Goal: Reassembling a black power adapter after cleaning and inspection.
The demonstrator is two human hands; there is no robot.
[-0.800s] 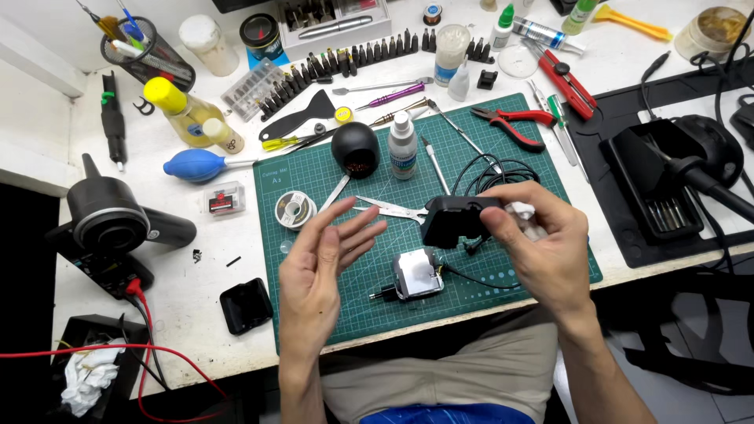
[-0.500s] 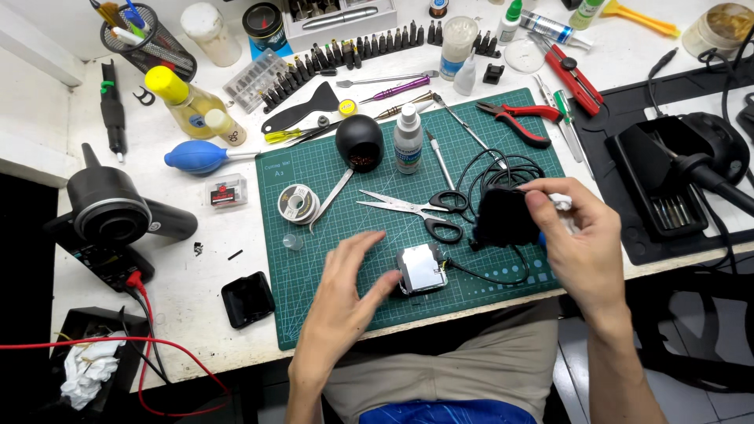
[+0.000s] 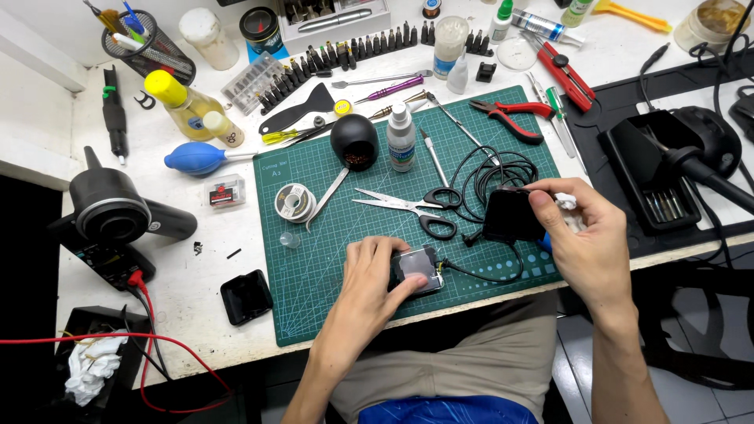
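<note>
My left hand (image 3: 375, 276) rests on the green cutting mat (image 3: 330, 259) with its fingers closed around a small silver device (image 3: 419, 267) that has a dark screen. A thin black wire runs from that device to the right. My right hand (image 3: 583, 235) is raised over the mat's right edge and grips a black square part (image 3: 510, 216), with a bit of white tissue (image 3: 567, 206) tucked against its fingers. Black-handled scissors (image 3: 408, 208) lie just beyond my left hand, and a coil of black cable (image 3: 491, 173) lies behind the black part.
A spray bottle (image 3: 400, 140), a black ball-shaped holder (image 3: 354, 141), solder reel (image 3: 294, 202), red pliers (image 3: 510, 119) and tweezers lie on the mat. A blue blower (image 3: 196, 158), yellow bottle (image 3: 184, 100) and black blower tool (image 3: 114, 212) stand left. A soldering stand (image 3: 652, 169) sits right.
My left hand has dropped from mid-air onto the mat and closed on the silver device. My right hand has carried the black part to the right and slightly up.
</note>
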